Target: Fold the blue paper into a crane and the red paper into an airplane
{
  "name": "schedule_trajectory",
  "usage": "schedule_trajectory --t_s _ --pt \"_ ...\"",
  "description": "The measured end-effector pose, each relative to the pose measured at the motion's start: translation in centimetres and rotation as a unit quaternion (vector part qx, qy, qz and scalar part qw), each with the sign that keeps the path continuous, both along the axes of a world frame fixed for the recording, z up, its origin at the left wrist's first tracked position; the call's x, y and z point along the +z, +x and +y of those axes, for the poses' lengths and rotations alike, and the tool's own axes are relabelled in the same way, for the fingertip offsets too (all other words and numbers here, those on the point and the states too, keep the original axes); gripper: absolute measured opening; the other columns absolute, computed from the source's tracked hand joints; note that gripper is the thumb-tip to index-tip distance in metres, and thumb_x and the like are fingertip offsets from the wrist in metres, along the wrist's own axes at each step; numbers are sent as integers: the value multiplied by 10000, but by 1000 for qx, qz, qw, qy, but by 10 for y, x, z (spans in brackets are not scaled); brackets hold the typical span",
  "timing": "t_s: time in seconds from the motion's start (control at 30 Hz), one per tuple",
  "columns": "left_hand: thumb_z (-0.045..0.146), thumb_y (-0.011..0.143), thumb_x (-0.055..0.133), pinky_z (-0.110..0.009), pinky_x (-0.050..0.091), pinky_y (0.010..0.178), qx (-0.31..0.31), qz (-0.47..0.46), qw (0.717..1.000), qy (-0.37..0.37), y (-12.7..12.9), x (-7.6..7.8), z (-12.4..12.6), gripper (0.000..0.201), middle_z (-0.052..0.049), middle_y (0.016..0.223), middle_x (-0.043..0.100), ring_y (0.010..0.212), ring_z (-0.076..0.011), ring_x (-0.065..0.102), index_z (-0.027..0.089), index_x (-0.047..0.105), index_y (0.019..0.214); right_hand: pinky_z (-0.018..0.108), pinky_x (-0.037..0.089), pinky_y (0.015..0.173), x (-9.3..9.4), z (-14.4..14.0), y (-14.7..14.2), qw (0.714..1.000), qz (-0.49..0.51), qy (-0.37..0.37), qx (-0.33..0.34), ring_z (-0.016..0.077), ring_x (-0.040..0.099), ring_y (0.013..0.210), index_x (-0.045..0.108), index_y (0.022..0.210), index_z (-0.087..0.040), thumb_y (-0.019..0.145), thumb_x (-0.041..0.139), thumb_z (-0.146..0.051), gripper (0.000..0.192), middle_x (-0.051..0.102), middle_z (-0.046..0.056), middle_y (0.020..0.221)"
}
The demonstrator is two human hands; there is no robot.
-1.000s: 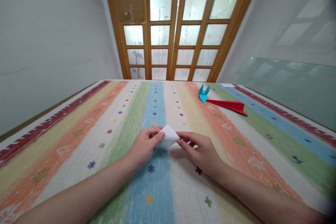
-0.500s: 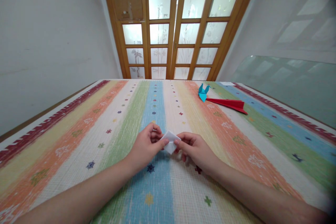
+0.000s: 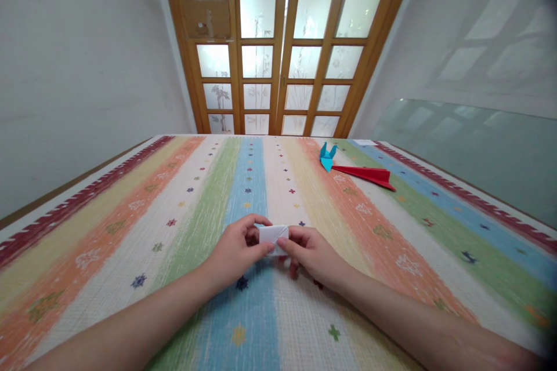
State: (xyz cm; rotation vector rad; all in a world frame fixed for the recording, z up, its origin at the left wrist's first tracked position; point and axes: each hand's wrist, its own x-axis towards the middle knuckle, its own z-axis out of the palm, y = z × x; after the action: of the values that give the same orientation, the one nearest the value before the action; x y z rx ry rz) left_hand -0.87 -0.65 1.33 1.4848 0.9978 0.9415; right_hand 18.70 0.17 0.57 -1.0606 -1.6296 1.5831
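A small piece of folded white paper is held between my two hands, just above the striped tablecloth. Its upper outline now looks flat, with a slanting crease near the right corner. My left hand pinches the left end, thumb in front and fingers curled behind. At the right end, my right hand grips the paper with its thumb pressed on the front face. The fingertips behind the paper are partly hidden.
A blue paper crane stands at the far right of the table, touching or close to a red paper plane. The striped tablecloth covers the table. A glass panel leans along the right wall, and wooden doors stand beyond.
The white paper has turned from a diamond with its point up to a flat-topped shape. Both hands keep their grip. The whole view has shifted slightly.
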Motion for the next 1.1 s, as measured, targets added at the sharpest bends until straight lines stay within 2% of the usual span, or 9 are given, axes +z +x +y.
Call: schedule_trajectory --t_s 0.13,0.27,0.47,0.57,0.67,0.77,0.9,1.0,1.1 --pt "387 863 619 -257 425 609 10 45 998 33 -2 -5 2 236 -22 737 633 657 -142 575 163 629 935 186 434 395 -8 2 1 1000 -7 -3 27 98 547 412 586 891 -158 893 550 -529 372 614 -20 558" --pt "455 890 566 -256 389 554 25 110 992 61 -4 -8 3 332 -15 621 590 578 -136 528 168 636 738 173 403 375 -10 3 4 998 -19 -4 54 91 538 405 567 869 -170 910 540 -510 344 618 -24 571" --pt "467 882 562 -255 351 548 8 162 982 96 -5 -10 5 378 -9 600 573 566 -131 494 168 635 662 182 415 357 -11 4 4 1000 -1 -1 12 93 524 385 550 892 -183 878 589 -509 329 601 -42 562" --pt "427 893 556 -256 349 566 -9 199 973 119 -3 -8 3 337 -5 633 604 585 -134 504 170 667 705 167 387 324 -12 4 6 1000 -7 24 -20 83 497 383 581 938 -191 869 608 -500 318 567 -55 587" --pt "360 889 582 -278 411 696 -15 201 964 173 -1 -3 -1 223 -19 755 658 701 -160 564 188 692 800 165 350 304 -9 3 6 997 -32 57 -32 69 464 357 610 941 -194 884 587 -507 319 563 -50 604" --pt "332 874 614 -285 438 734 1 187 962 200 0 0 -3 153 -37 831 650 794 -182 579 197 686 863 180 350 336 -5 1 6 990 -58 124 -44 74 475 366 637 917 -189 897 579 -490 308 585 -35 590" --pt "320 872 621 -256 465 679 21 140 975 171 1 -1 -4 135 -52 898 644 870 -192 592 194 667 886 194 380 395 -4 -1 5 973 -75 214 -50 90 517 424 648 916 -188 905 596 -442 259 613 -16 604" --pt "312 868 629 -240 478 665 27 99 984 146 2 -3 -5 141 -54 957 646 903 -189 603 200 667 945 200 425 451 -5 -2 6 965 -78 247 -32 96 567 475 642 942 -191 928 577 -413 231 652 6 695" --pt "311 877 621 -229 478 647 17 80 987 141 2 -4 -5 151 -61 1007 649 946 -195 603 208 678 971 204 442 505 -5 -3 8 946 -102 305 -27 106 598 566 656 943 -192 932 581 -378 201 664 32 788"
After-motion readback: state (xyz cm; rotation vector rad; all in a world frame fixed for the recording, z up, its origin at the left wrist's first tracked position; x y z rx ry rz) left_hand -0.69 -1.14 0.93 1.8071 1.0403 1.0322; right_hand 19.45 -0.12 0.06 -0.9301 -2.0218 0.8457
